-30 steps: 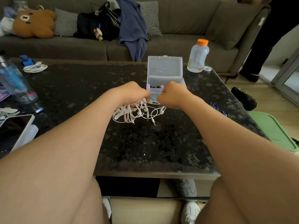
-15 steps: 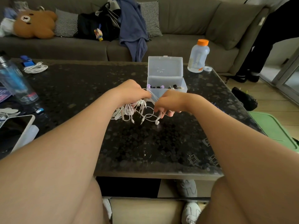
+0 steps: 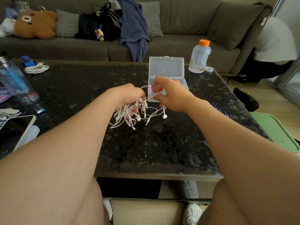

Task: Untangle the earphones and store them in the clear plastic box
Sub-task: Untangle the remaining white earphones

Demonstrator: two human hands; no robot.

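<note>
Gripping the tangled earphones [image 3: 138,114], the left hand [image 3: 129,95] clenches while the right hand [image 3: 170,93] pinches one cord.

earphones [image 3: 129,117]: white | table [image 3: 81,88]: black speckled | bottle cap [image 3: 204,42]: orange | cushion [image 3: 151,18]: houndstooth | bear [image 3: 35,24]: brown

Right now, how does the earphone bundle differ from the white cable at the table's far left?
The earphone bundle is a loose tangle; the white cable is neatly coiled. The left hand grips the bundle, the right hand pinches a strand; the cable lies untouched on the table. Both are white.
</note>
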